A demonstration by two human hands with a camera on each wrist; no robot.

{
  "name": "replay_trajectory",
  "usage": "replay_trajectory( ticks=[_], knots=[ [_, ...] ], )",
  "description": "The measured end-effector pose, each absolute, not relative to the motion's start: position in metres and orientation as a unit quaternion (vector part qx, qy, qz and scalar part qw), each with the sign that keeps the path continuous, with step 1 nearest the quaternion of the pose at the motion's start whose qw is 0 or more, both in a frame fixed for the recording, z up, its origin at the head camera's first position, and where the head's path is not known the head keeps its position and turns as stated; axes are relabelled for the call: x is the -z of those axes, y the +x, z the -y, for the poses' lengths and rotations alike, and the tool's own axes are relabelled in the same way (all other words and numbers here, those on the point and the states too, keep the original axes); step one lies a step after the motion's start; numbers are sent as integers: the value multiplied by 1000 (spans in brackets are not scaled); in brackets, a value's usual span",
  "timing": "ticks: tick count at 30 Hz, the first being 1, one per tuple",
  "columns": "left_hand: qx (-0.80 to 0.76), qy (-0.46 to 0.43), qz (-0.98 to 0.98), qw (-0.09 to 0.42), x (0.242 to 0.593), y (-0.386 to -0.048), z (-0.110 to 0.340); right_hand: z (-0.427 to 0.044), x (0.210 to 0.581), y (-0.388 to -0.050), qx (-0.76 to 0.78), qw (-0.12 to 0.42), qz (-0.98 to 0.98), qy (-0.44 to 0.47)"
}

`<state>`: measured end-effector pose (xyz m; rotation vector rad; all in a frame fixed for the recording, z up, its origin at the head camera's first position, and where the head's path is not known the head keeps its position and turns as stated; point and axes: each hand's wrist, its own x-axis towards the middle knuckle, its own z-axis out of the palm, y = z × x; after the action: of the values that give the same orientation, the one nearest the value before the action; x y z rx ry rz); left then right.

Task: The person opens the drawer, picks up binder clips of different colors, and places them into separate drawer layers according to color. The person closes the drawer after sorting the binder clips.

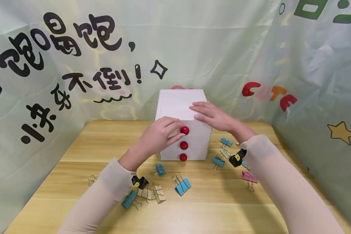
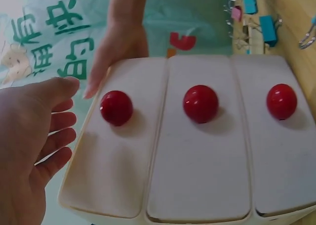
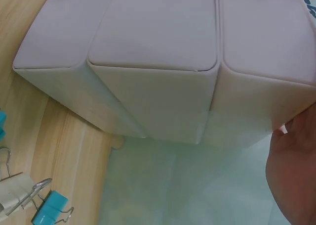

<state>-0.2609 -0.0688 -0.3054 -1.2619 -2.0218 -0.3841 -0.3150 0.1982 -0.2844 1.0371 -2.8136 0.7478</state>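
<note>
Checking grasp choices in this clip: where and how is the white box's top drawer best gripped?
Probably by its round red knob, pinched on opposite sides, coming from the front: it juts toward the person from the flat face of the top drawer. The right hand, at the top of the white box, could brace it.

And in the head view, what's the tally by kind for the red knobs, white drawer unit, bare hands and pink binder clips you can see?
Red knobs: 3
White drawer unit: 1
Bare hands, left hand and right hand: 2
Pink binder clip: 1
Total: 7
</note>
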Motion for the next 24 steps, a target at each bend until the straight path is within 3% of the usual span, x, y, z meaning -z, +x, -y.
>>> replay_trajectory(
  ticks=[24],
  knots=[
    [-38, -517, 745, 421, 323, -266, 49, -204, 273, -319, -274, -20, 908, 317]
  ],
)
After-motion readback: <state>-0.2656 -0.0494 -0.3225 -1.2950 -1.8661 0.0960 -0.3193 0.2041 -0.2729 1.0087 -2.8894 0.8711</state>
